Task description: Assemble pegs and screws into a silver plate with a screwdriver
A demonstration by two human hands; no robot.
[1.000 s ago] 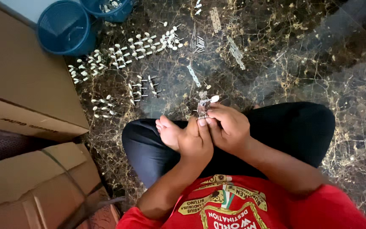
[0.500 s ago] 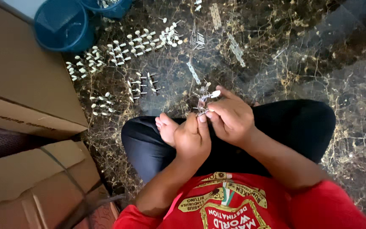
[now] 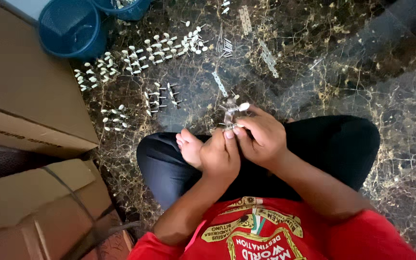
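I sit cross-legged on a dark marble floor (image 3: 343, 72). My left hand (image 3: 219, 156) and my right hand (image 3: 262, 136) meet in front of my knees and together pinch a small metal strip with white-capped pins (image 3: 230, 114) sticking up from my fingertips. Several more white-capped pins (image 3: 157, 48) lie in rows on the floor ahead and to the left. Loose perforated metal strips (image 3: 267, 57) lie ahead of my hands.
Two blue plastic baskets (image 3: 71, 31) stand at the top left. Cardboard boxes (image 3: 20, 101) line the left side, with another box (image 3: 34, 202) lower down. My bare foot (image 3: 190, 147) rests on my black trousers just left of my hands.
Both hands have shifted slightly forward with the small assembly still held between them. The view has drifted a little.
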